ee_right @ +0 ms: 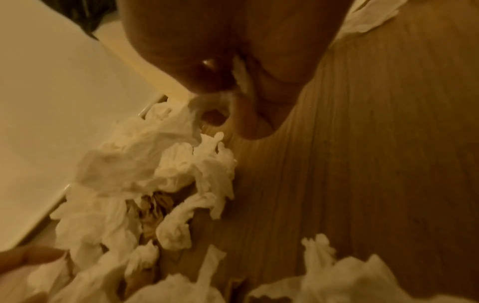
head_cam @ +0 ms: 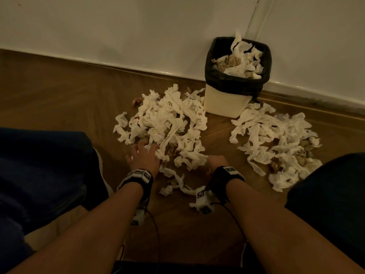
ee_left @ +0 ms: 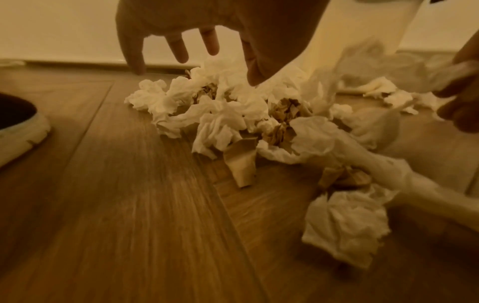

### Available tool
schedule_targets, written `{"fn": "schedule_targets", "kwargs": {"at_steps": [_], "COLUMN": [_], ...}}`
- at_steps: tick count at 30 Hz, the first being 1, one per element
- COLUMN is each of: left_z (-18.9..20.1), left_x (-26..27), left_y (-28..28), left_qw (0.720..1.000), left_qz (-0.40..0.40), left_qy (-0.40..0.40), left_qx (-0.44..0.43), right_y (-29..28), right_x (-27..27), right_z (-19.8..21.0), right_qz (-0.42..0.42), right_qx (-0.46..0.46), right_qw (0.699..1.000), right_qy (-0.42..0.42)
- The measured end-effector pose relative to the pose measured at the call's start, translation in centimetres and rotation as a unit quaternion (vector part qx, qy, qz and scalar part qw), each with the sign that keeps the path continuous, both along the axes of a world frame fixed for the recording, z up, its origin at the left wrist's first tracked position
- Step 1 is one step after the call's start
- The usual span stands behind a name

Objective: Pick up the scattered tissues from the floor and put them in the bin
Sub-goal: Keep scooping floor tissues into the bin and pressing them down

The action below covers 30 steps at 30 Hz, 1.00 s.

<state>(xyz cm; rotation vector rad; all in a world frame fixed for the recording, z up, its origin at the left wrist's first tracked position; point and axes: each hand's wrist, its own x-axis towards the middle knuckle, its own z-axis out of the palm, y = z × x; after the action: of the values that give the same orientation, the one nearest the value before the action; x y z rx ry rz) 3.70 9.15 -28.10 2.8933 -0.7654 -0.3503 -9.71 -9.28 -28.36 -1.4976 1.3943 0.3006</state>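
— Crouching there on the wooden floor [head_cam: 59, 91], what has the person got hold of?

— The right hand [head_cam: 216, 162] has its grip curled tight round a strip of white tissue [ee_right: 241, 82]; in the right wrist view the paper is pinched between thumb and fingers, and it trails down into the heap below.

— And the left hand [head_cam: 145, 156]?

— Its grip is wide open, fingers [ee_left: 211, 41] spread and reaching down at the near edge of the big pile of tissues [head_cam: 167, 121]. It holds nothing. The fingertips are at the paper; I cannot tell whether they touch it.

— Where does the rest lie?

— That pile sits in front of the person, left of the bin [head_cam: 225, 101]. A second pile [head_cam: 276, 141] is spread to the right of the bin, reaching its foot. Some brownish crumpled bits are mixed into both. A few loose pieces [head_cam: 177, 180] lie between the two wrists.

— The bin itself?

— White, with a black liner [head_cam: 235, 82] folded over its rim, standing against the pale wall [head_cam: 138, 32]. Tissues are already heaped inside, one sticking up above the rim.

— Anything else?

— A white-soled shoe [ee_left: 23, 133] on the floor at the left.
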Motion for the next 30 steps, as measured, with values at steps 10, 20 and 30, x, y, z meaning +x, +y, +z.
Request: {"fn": "schedule_targets", "kwargs": {"at_steps": [10,20,30], "left_z": [-0.5,-0.8,-0.8], "left_x": [1.2,1.9,1.6], "left_y": [0.6,0.5,0.6], "left_qw": [0.970,0.970,0.976], "left_qz": [0.155,0.134,0.148], "left_qy": [0.187,0.201,0.157], "left_qx": [-0.017,-0.013,-0.010], "right_y": [0.4,0.4,0.4], "right_x": [-0.4,0.1,0.2], "right_z": [0.1,-0.1,0.4], "right_qz": [-0.041,-0.020,-0.068], "right_qx": [0.071,0.066,0.105], "right_qw": [0.996,0.994,0.989], "right_qy": [-0.045,-0.080,-0.073]}}
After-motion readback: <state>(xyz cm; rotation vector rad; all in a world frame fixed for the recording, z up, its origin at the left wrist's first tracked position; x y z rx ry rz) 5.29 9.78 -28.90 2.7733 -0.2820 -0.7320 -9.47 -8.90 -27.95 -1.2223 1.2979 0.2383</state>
